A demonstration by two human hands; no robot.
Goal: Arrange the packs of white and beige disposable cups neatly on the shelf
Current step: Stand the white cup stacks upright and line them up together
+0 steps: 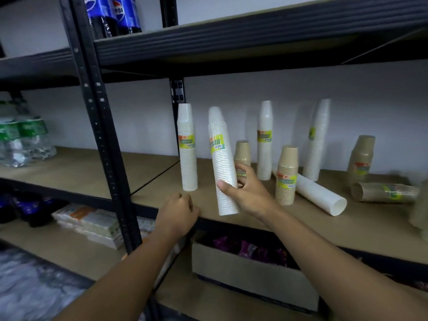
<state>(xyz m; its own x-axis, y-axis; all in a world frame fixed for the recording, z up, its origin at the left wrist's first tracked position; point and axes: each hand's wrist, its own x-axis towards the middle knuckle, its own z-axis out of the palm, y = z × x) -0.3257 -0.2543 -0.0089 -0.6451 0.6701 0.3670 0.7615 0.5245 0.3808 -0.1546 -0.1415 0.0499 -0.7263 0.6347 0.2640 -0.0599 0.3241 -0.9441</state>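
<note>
My right hand [249, 193] grips a tall white cup pack [222, 163], tilted slightly over the front of the shelf [370, 223]. My left hand [177, 215] is curled at the shelf's front edge and holds nothing. Another white pack [187, 149] stands upright at the left. Two more white packs [264, 140] [317, 140] stand against the back wall, and one white pack [320, 196] lies on its side. Beige packs stand behind my right hand [242, 152], at the middle [287, 176] and at the right [361, 158]. One beige pack [384, 193] lies flat.
A black upright post [102, 126] divides the shelving at the left. Water bottles [20, 140] stand on the left shelf, cola bottles [113, 15] on the shelf above. Below are a cardboard box [252, 272] with purple packets and flat white packages [92, 223].
</note>
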